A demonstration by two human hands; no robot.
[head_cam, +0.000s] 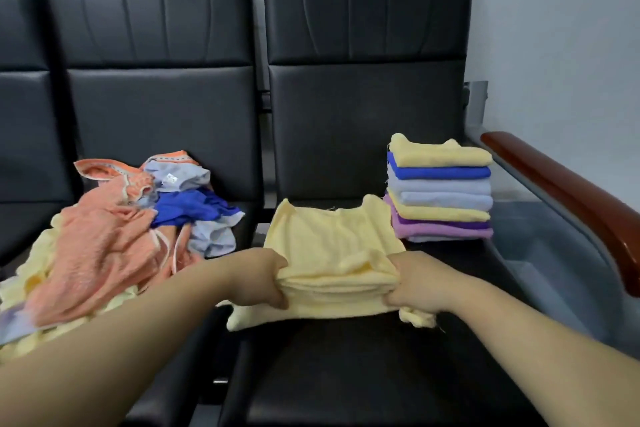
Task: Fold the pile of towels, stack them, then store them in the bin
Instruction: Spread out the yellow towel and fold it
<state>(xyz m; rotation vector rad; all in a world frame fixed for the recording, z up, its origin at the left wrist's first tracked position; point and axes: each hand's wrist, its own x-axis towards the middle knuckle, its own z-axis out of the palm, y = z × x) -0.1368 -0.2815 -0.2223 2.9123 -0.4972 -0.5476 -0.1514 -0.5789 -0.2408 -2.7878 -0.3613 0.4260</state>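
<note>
I see the left hand (264, 279) and right hand (417, 282), fingers clamped on the yellow towel (325, 239) beside the folded stack (440, 191), I think to keep its layers even.

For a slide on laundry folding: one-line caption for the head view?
Mid-fold: left hand and right hand grip a yellow towel between the pile and the stack.

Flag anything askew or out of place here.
Minor only: the top yellow towel on the folded stack has upturned corners; the half-folded yellow towel held by left hand and right hand trails a bunched corner.
</note>
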